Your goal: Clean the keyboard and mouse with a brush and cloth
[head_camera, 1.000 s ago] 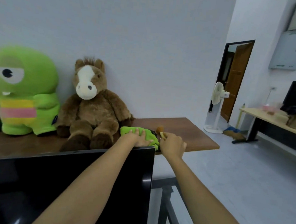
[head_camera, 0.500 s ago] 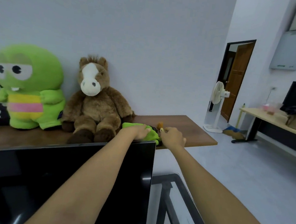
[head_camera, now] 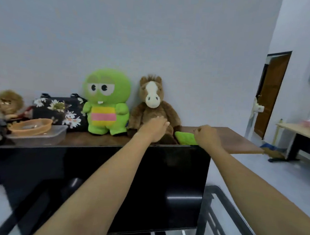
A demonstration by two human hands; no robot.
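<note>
Both arms are reaching over the black monitor (head_camera: 109, 178) to the wooden shelf (head_camera: 240, 141) behind it. The left hand (head_camera: 154, 129), fingers straight and released, is hovering in front of the brown horse plush (head_camera: 151, 106), holding nothing. The right hand (head_camera: 207, 135) is curling just beside the green cloth (head_camera: 185, 137), right of centre; whether it is gripping the cloth or the brush I cannot tell, and no brush is showing. Judging from this, the person is fetching the tools: pinching the cloth by its near edge and lifting clear of the monitor's top should be working best. Neither keyboard nor mouse is clearly showing. A green monster plush (head_camera: 106, 103), a floral bag (head_camera: 59, 108) and an orange dish (head_camera: 31, 126) are lining the shelf at left; a brown door (head_camera: 270, 92) is standing at far right
</note>
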